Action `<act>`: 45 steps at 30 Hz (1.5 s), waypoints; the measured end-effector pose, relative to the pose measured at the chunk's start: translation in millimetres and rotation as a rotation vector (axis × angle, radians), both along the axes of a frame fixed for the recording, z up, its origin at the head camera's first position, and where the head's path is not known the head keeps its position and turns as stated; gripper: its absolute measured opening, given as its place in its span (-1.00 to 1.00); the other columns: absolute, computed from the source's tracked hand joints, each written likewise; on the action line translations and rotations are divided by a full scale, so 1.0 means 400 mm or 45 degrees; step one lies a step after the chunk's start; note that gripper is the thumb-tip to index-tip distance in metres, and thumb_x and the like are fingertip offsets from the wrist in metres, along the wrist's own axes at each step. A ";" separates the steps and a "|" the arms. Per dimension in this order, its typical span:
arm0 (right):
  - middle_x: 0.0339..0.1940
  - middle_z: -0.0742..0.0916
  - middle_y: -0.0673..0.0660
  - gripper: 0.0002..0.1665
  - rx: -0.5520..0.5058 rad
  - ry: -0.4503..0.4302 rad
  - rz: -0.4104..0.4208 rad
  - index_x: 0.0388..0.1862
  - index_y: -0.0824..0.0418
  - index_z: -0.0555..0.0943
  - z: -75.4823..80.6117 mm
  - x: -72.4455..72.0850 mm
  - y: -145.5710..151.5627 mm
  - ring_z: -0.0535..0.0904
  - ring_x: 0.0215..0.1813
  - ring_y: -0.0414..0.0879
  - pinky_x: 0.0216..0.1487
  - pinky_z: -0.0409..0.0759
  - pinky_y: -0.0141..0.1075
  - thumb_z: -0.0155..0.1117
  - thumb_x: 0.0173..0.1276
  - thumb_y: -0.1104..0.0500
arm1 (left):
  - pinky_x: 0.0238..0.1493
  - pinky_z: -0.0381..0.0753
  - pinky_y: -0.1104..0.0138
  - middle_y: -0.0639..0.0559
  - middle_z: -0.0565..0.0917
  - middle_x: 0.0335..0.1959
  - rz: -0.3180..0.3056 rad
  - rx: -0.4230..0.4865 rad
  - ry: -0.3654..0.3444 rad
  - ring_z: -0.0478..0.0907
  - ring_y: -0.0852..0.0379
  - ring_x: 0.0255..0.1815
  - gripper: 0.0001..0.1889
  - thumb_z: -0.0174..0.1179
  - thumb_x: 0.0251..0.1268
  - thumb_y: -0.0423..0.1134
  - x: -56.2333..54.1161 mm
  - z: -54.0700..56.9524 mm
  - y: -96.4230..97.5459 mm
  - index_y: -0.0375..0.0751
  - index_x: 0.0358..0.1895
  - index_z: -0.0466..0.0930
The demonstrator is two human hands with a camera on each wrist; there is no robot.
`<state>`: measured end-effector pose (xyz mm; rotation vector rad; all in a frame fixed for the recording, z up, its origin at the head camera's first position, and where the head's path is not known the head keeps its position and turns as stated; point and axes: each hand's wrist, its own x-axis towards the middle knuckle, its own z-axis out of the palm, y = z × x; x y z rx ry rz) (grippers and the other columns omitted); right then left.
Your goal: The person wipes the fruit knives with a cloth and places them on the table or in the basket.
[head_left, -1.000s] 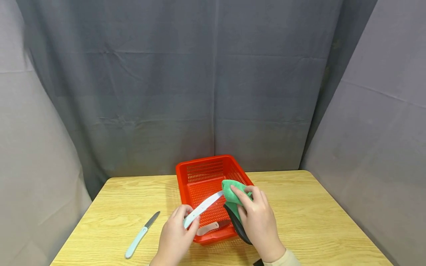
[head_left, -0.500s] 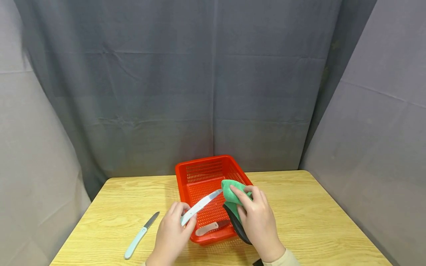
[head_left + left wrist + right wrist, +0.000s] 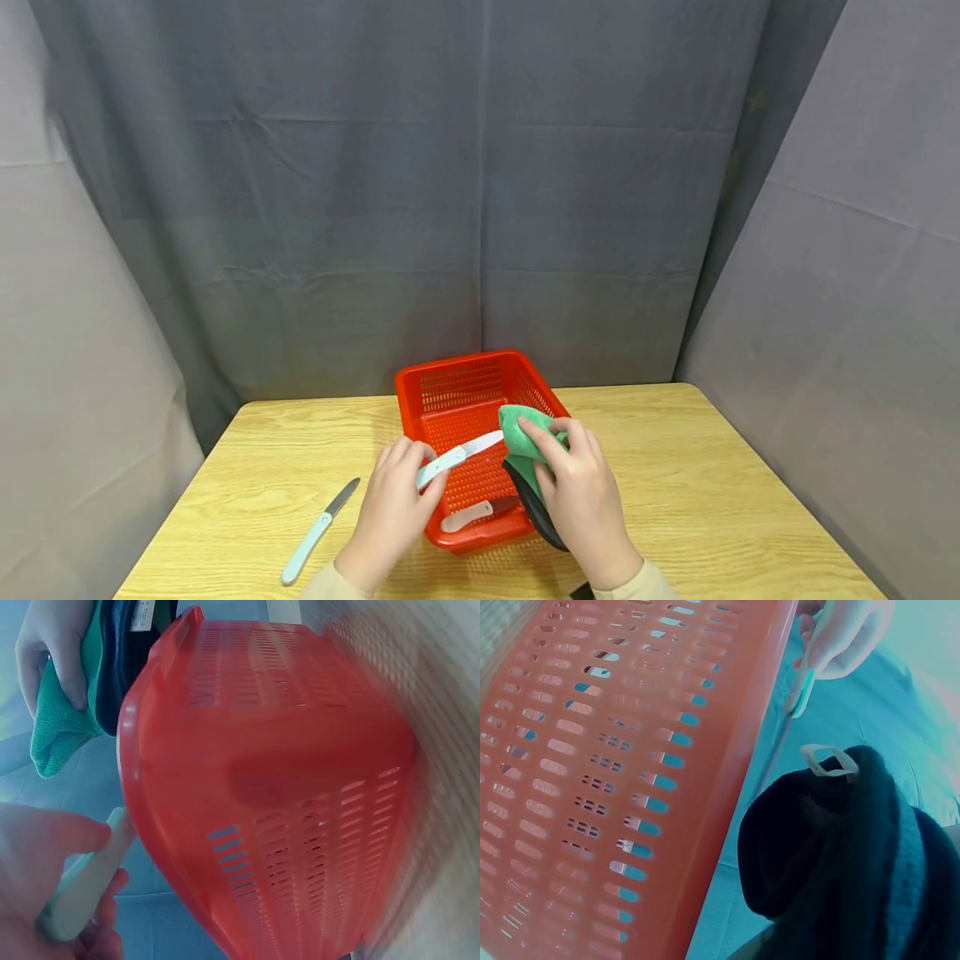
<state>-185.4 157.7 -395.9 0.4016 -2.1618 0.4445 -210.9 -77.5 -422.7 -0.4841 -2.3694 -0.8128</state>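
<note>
Left hand [image 3: 396,492]: thumb and fingers pinch the pale blue handle of a knife, near the left rim of the basket.
Held knife [image 3: 442,468]: up over the basket, slanting, its blade aimed away from the person and to the right; the tip comes right to the cloth's edge, though I can't tell whether they touch.
Right hand [image 3: 581,479]: holds a bunched cloth between thumb and fingers, over the basket's right side.
Green cloth [image 3: 522,433]: folded over at the top, with a dark side hanging below; from near the right wrist I make out a white loop [image 3: 830,761] on the dark part, and from the left a white label [image 3: 142,613].
Red basket [image 3: 411,404]: perforated walls and floor, standing on the wooden surface [image 3: 712,483].
Knife in the basket [image 3: 467,517]: lying near its front wall, pale handle to the left, blade to the right.
Knife on the surface [image 3: 307,546]: well to the left of the basket, light blue handle toward the person, blade pointing away.
Sleeves [image 3: 641,583]: cream, at both wrists.
Backdrop: a creased grey curtain [image 3: 375,167] behind it all.
</note>
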 end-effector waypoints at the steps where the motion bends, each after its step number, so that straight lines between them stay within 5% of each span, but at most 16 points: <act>1: -0.09 0.63 0.18 -0.29 -0.001 -0.002 -0.001 0.18 0.00 0.73 0.000 0.000 0.000 0.56 -0.16 0.04 -0.26 0.73 -0.15 0.62 0.02 0.43 | -0.19 0.39 0.27 0.18 0.40 -0.43 -0.001 -0.013 -0.016 0.29 0.17 -0.28 -0.76 0.51 0.12 -0.30 -0.004 0.002 0.002 -0.09 -0.28 0.58; 24: -0.09 0.62 0.16 -0.28 -0.008 -0.018 -0.005 0.19 -0.02 0.73 -0.005 -0.005 0.004 0.55 -0.14 0.03 -0.24 0.71 -0.16 0.61 0.03 0.43 | -0.18 0.16 0.21 0.15 0.48 -0.38 -0.093 -0.240 -0.269 0.26 0.11 -0.24 -0.78 0.52 0.16 -0.20 -0.099 0.002 0.061 -0.09 -0.30 0.62; 45: -0.10 0.62 0.15 -0.32 -0.008 -0.038 -0.004 0.17 0.00 0.73 -0.002 -0.004 0.004 0.55 -0.14 0.03 -0.23 0.72 -0.15 0.61 0.04 0.42 | -0.17 0.15 0.19 0.17 0.42 -0.43 -0.111 -0.329 -0.352 0.23 0.11 -0.28 -0.77 0.49 0.17 -0.20 -0.111 -0.017 0.079 -0.06 -0.40 0.57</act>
